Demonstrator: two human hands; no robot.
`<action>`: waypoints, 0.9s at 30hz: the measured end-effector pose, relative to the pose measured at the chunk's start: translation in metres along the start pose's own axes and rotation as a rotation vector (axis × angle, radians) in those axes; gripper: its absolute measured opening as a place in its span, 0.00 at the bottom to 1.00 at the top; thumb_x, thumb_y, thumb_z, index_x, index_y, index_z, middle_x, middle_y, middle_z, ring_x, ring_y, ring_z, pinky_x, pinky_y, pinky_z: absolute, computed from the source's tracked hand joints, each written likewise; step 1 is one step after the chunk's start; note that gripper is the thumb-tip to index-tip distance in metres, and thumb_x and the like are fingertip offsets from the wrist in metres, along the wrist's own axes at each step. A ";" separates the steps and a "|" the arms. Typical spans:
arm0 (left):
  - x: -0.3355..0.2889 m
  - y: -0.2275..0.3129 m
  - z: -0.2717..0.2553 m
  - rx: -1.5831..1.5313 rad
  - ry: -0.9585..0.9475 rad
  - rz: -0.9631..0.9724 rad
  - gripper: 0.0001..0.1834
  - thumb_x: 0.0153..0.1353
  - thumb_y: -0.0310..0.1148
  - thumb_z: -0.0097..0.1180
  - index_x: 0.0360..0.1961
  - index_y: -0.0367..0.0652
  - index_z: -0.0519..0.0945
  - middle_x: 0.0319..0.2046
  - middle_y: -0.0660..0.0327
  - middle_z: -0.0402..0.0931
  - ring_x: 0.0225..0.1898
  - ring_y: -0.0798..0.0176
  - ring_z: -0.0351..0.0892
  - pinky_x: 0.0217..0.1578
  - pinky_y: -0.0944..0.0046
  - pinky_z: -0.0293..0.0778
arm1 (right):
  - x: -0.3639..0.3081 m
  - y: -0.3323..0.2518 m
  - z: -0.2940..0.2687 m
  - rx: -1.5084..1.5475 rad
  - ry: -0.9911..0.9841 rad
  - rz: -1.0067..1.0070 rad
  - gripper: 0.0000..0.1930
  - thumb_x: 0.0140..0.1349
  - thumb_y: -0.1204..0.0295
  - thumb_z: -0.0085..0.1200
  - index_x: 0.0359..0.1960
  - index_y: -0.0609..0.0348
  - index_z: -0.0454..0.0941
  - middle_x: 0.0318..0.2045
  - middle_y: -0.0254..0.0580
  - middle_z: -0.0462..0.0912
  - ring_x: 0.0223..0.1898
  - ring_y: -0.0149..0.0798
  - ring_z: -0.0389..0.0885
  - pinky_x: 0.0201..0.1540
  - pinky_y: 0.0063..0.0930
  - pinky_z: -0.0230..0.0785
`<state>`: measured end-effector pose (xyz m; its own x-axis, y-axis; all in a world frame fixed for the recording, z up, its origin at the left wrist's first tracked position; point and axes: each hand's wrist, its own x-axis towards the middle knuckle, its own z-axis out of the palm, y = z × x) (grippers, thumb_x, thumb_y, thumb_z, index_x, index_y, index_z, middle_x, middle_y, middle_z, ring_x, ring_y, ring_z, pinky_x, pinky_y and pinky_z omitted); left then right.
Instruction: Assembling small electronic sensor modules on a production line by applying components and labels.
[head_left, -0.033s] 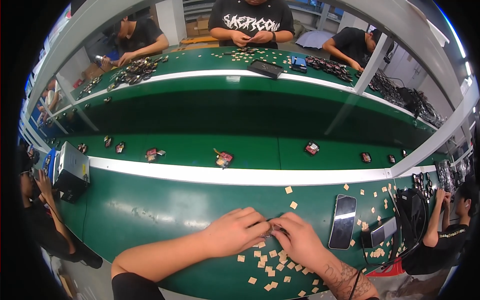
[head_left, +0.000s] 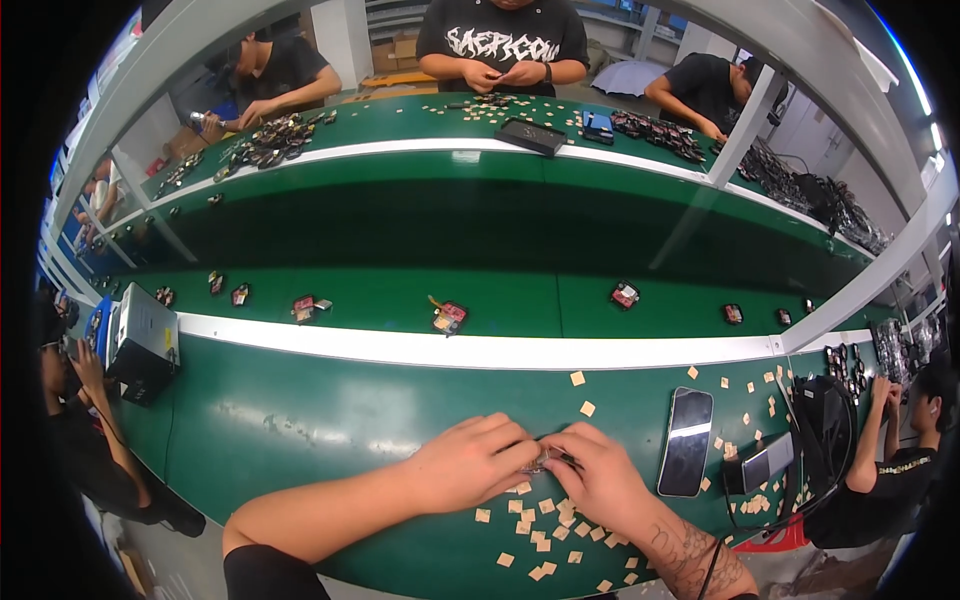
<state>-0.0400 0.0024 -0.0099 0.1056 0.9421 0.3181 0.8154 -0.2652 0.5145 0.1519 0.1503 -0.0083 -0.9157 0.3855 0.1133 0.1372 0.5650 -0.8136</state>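
My left hand [head_left: 468, 466] and my right hand [head_left: 602, 482] meet fingertip to fingertip over the green worktable [head_left: 300, 420]. Both pinch a small dark part [head_left: 546, 461] between them; most of it is hidden by the fingers. Several small tan square pieces [head_left: 540, 540] lie scattered on the table just below and to the right of my hands. Two more tan squares [head_left: 582, 393] lie a little beyond my hands.
A black phone [head_left: 686, 427] lies face up to the right, with a smaller device [head_left: 766, 461] beside it. A grey box [head_left: 146, 340] stands at the left. Small red and black parts [head_left: 449, 317] ride the green conveyor [head_left: 540, 300] beyond the white rail. Other people work around the line.
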 end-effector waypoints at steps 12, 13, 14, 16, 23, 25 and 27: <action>0.001 0.002 0.002 -0.047 0.022 -0.014 0.15 0.66 0.35 0.67 0.47 0.42 0.76 0.41 0.57 0.75 0.46 0.49 0.79 0.46 0.52 0.79 | 0.005 -0.014 0.003 -0.104 0.029 0.077 0.08 0.65 0.77 0.66 0.45 0.60 0.87 0.40 0.44 0.87 0.34 0.50 0.89 0.37 0.39 0.81; 0.001 0.002 0.001 -0.035 0.028 -0.011 0.15 0.66 0.35 0.67 0.47 0.42 0.76 0.41 0.56 0.75 0.46 0.49 0.79 0.45 0.52 0.79 | 0.005 -0.014 0.004 -0.105 0.033 0.075 0.08 0.65 0.77 0.66 0.45 0.60 0.87 0.40 0.44 0.87 0.34 0.50 0.89 0.37 0.39 0.81; 0.001 0.002 0.001 -0.030 0.029 -0.006 0.15 0.66 0.35 0.67 0.47 0.42 0.76 0.41 0.56 0.75 0.46 0.49 0.79 0.45 0.52 0.79 | 0.004 -0.012 0.006 -0.085 0.085 0.034 0.08 0.65 0.77 0.66 0.45 0.59 0.86 0.40 0.42 0.86 0.34 0.49 0.89 0.37 0.38 0.82; 0.000 0.003 0.003 -0.018 0.046 -0.023 0.16 0.66 0.35 0.68 0.48 0.42 0.76 0.41 0.56 0.75 0.45 0.49 0.79 0.45 0.52 0.79 | 0.002 -0.011 0.005 -0.067 0.142 -0.011 0.08 0.65 0.77 0.66 0.44 0.59 0.86 0.39 0.40 0.85 0.34 0.49 0.89 0.36 0.38 0.82; 0.000 0.004 0.002 -0.019 0.063 -0.022 0.16 0.66 0.34 0.68 0.50 0.42 0.77 0.40 0.57 0.75 0.44 0.49 0.78 0.45 0.52 0.79 | -0.003 -0.007 0.002 -0.172 -0.007 -0.065 0.07 0.64 0.76 0.67 0.42 0.55 0.84 0.38 0.37 0.80 0.31 0.43 0.87 0.34 0.36 0.81; 0.000 0.003 0.002 -0.016 0.067 -0.017 0.16 0.66 0.34 0.68 0.50 0.42 0.77 0.40 0.57 0.75 0.44 0.49 0.78 0.45 0.52 0.79 | -0.002 -0.003 0.000 -0.154 0.008 -0.085 0.07 0.65 0.76 0.67 0.42 0.55 0.84 0.37 0.36 0.80 0.30 0.43 0.87 0.34 0.35 0.81; 0.000 0.005 -0.001 -0.021 0.066 -0.016 0.16 0.65 0.34 0.68 0.49 0.41 0.77 0.41 0.56 0.76 0.45 0.49 0.79 0.45 0.52 0.79 | -0.001 -0.003 -0.001 -0.104 0.095 -0.043 0.07 0.66 0.75 0.66 0.44 0.54 0.84 0.39 0.37 0.80 0.31 0.42 0.87 0.35 0.35 0.81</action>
<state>-0.0367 0.0011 -0.0066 0.0546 0.9307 0.3616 0.8047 -0.2554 0.5359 0.1525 0.1489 -0.0054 -0.8822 0.4243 0.2042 0.1417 0.6528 -0.7442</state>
